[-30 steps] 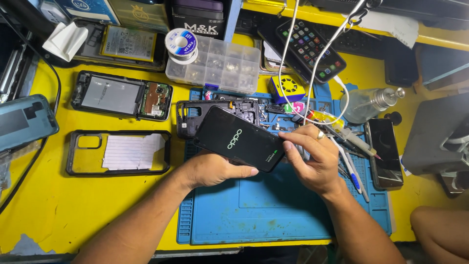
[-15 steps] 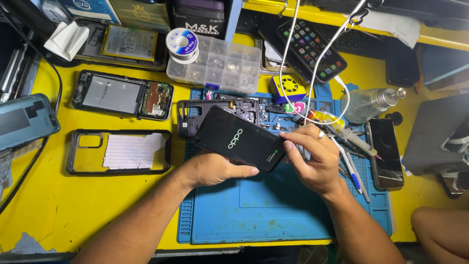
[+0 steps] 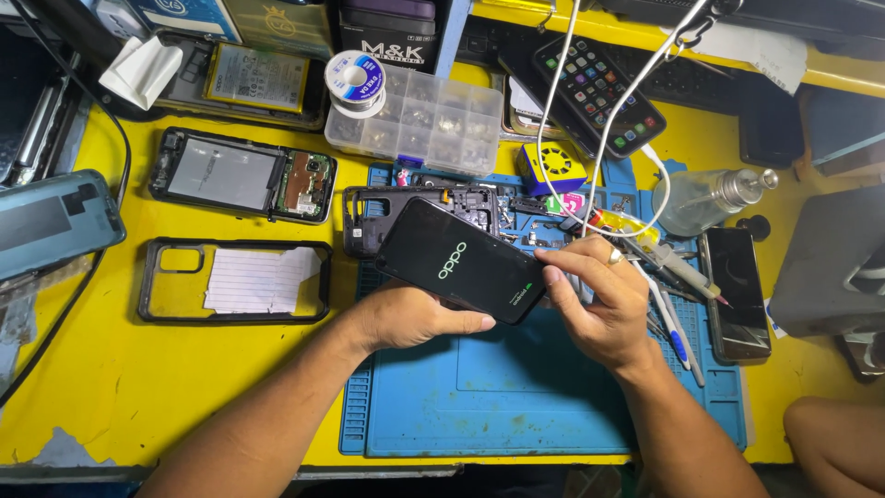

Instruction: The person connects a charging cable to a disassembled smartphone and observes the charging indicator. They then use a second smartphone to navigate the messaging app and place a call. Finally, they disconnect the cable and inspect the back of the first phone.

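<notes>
Black phone is held above the blue work mat, screen up and lit with a start-up logo. The left hand cups it from beneath at the near long edge, fingers closed around that edge. The right hand pinches the phone's right end, thumb and fingers closed on the corner; a ring shows on one finger.

Change against the views a second and half a second ago: very little. The phone sits at the same tilt, logo showing in all three, both hands in the same grip. The right fingers have shifted only slightly along the end of the phone. Reading: the phone is booting and is being held steady while the screen comes up; the handling is at a pause, not a move.

Around it: an empty phone frame lies on the mat just behind the held phone. A clear parts box stands further back, with a solder spool at its left corner. An opened phone and a black case holding lined paper lie to the left on the yellow table. White cables hang down near the right hand. A glass bottle and another dark phone lie to the right.
</notes>
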